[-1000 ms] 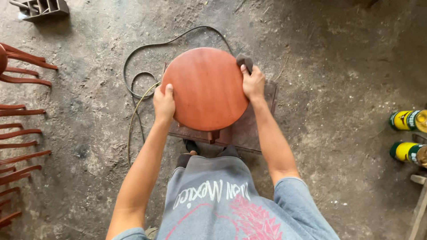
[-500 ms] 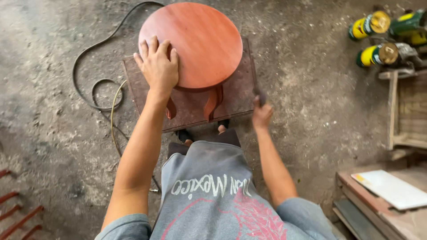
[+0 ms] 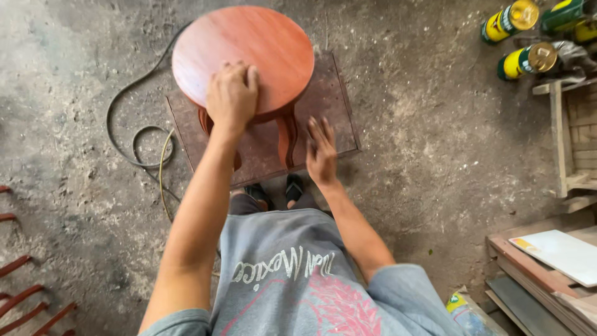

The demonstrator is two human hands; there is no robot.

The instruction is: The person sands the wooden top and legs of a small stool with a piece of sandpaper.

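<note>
A small round wooden stool [image 3: 249,43] with a reddish-brown top and curved legs stands on a dark square board [image 3: 333,109] on the concrete floor. My left hand [image 3: 231,94] lies on the near edge of the stool's top, fingers curled over it. My right hand [image 3: 321,149] hovers open above the board, just right of the stool's legs, touching nothing that I can see. My feet in sandals show under the board's near edge.
A black hose and a thin yellow cable [image 3: 134,134] loop on the floor at the left. Yellow-and-green cans [image 3: 521,59] lie at the upper right beside a wooden frame [image 3: 569,134]. Stacked boards [image 3: 553,267] sit at lower right. Red wooden parts [image 3: 25,292] lie at lower left.
My right hand has let go of the stool's rim and dropped to the board's right side, then lifted open. My left hand moved onto the top's near edge. The view shifted right.
</note>
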